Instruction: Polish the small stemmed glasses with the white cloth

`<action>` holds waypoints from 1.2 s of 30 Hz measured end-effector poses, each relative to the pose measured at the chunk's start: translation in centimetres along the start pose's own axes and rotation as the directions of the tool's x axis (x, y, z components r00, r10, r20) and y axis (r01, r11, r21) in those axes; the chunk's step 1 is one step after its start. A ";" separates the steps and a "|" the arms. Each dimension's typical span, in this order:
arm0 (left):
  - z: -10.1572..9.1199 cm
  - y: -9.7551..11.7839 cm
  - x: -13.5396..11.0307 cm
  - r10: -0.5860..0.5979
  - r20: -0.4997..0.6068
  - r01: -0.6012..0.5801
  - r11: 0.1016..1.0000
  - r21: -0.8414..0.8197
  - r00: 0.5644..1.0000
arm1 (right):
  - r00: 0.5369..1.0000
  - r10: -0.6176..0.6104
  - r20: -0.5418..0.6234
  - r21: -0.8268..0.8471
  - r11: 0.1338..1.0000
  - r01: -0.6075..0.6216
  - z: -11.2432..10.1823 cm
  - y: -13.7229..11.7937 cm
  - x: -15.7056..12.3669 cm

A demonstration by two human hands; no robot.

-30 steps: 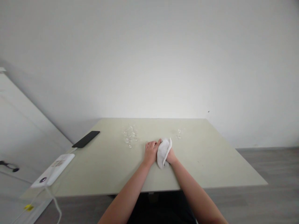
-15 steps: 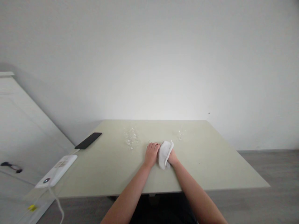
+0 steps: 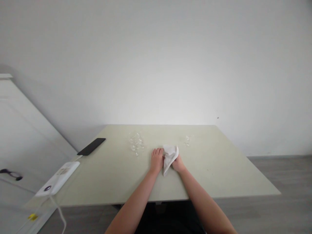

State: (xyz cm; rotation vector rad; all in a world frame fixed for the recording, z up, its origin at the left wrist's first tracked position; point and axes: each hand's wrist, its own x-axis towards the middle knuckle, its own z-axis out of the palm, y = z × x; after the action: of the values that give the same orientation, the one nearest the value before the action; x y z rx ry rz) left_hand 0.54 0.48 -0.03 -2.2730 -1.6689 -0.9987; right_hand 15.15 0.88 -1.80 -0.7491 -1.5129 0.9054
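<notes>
Both my hands rest together on the pale table (image 3: 219, 175), near its middle. My right hand (image 3: 179, 165) is closed on a crumpled white cloth (image 3: 170, 155), which drapes over its fingers and hides most of them. My left hand (image 3: 156, 160) lies against the cloth's left side with its fingers curled; what they hold, if anything, is hidden. A cluster of small clear glasses (image 3: 136, 144) stands just beyond my left hand. One more clear glass (image 3: 187, 139) stands beyond my right hand.
A black phone (image 3: 91, 146) lies at the table's far left edge. A white device (image 3: 57, 178) with a cable sits at the near left corner. White cabinet fronts (image 3: 19, 136) run along the left. A bare wall stands behind the table, grey floor to the right.
The cloth has shifted from a folded pad hanging down into a looser bunch raised over my right hand. Both hands stay in nearly the same spot.
</notes>
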 end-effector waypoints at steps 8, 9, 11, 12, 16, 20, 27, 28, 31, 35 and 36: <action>-0.2 -0.3 -0.1 0.032 -0.066 -0.037 0.996 -0.077 0.997 | 0.971 0.142 -0.191 0.048 0.990 -0.135 -0.4 0.0 0.4; -0.3 -0.3 0.0 0.072 -0.060 -0.078 0.992 -0.095 0.996 | 0.980 0.143 -0.140 0.042 0.989 -0.139 -0.4 -0.2 0.4; -0.4 -0.3 0.0 0.169 -0.035 -0.173 0.977 -0.128 0.985 | 0.992 0.121 -0.034 0.017 0.993 -0.121 -0.3 -0.7 0.4; -0.4 -0.3 0.0 0.210 -0.026 -0.212 0.968 -0.138 0.977 | 0.995 0.100 0.004 -0.004 0.995 -0.100 -0.2 -0.9 0.4; -0.8 -0.1 -0.2 0.271 -0.042 -0.274 0.955 -0.112 0.962 | 0.999 0.042 0.014 -0.125 0.991 -0.040 -0.5 -1.0 0.8; -1.1 -0.1 -0.3 0.301 -0.057 -0.305 0.949 -0.075 0.952 | 0.999 0.036 0.007 -0.245 0.969 -0.034 -0.9 -0.5 1.0; -1.1 -0.2 -0.3 0.293 -0.080 -0.296 0.954 -0.038 0.953 | 0.991 0.103 0.091 -0.043 0.994 -0.100 -0.8 -0.4 0.8; -1.2 -0.1 -0.4 0.294 -0.073 -0.297 0.954 -0.040 0.953 | 0.984 0.112 0.142 0.041 0.992 -0.119 -0.9 -0.5 0.8; -1.3 0.0 -0.4 0.287 -0.041 -0.289 0.956 -0.051 0.957 | 0.952 0.107 0.288 0.235 0.955 -0.179 -0.8 -1.1 1.0; -1.4 0.0 -0.4 0.268 0.003 -0.267 0.961 -0.074 0.963 | 0.957 0.095 0.275 0.347 0.918 -0.191 -0.5 -1.8 1.0; -1.4 -0.1 -0.4 0.261 0.011 -0.259 0.963 -0.076 0.965 | 0.966 0.101 0.239 0.387 0.902 -0.191 -0.4 -1.9 1.0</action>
State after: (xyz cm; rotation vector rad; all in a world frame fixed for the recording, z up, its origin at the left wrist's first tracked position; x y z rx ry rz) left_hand -0.15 -0.46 0.78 -2.4761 -1.3136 -0.9919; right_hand 15.48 0.83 0.36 -0.4728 -1.3955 1.4029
